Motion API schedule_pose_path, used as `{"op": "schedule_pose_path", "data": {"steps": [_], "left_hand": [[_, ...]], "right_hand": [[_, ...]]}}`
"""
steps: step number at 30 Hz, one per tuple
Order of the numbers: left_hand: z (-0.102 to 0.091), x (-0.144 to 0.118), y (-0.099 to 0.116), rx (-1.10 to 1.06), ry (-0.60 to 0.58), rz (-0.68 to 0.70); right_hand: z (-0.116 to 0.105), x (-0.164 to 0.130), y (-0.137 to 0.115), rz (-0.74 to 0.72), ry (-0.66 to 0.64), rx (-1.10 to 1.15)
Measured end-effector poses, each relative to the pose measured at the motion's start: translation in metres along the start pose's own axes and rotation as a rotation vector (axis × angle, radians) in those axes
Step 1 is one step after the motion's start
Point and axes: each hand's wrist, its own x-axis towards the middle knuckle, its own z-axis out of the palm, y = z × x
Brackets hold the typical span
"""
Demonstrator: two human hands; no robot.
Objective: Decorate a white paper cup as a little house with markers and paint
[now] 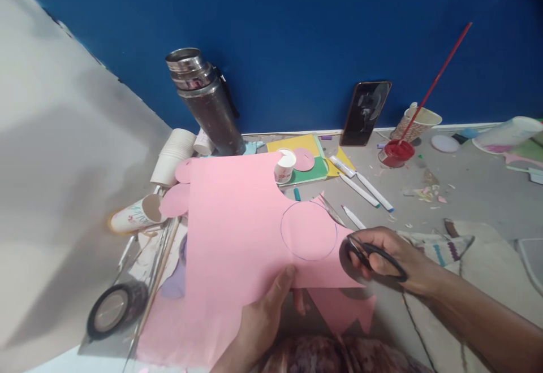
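A large sheet of pink paper (pixel 233 215) is in front of me, with curved pieces cut from its upper right edge. A circle drawn in blue pen (pixel 309 231) shows whole near that cut edge. My left hand (pixel 269 308) pinches the sheet's lower edge, thumb on top and fingers underneath. In my right hand (pixel 392 248) is a pair of scissors with black handles (pixel 394 267), its fingers wrapped in the loops. The scissors are at the right end of the sheet, beside the circle. Their blades point up and left, partly hidden by the paper.
A steel flask (pixel 207 102) stands at the back, near stacked paper cups (pixel 172 157). A phone (pixel 365 114) leans on the blue wall. Several markers (pixel 360 191) lie beyond the sheet, left of a red paint pot (pixel 395 154). Black tape (pixel 109 311) lies left; cloth (pixel 483 282) lies right.
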Motion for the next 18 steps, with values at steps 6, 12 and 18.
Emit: {"op": "schedule_pose_path", "data": {"steps": [6,12,18], "left_hand": [[0.001,-0.004,0.013,-0.023,0.004,0.032],[0.0,-0.002,0.011,0.014,-0.026,0.04],[-0.003,-0.002,0.014,0.036,-0.063,0.014]], "right_hand": [[0.0,0.001,0.0,0.025,0.002,-0.003],[0.0,0.001,0.001,0.024,0.006,0.009],[-0.001,0.002,0.002,0.016,0.01,-0.008]]}}
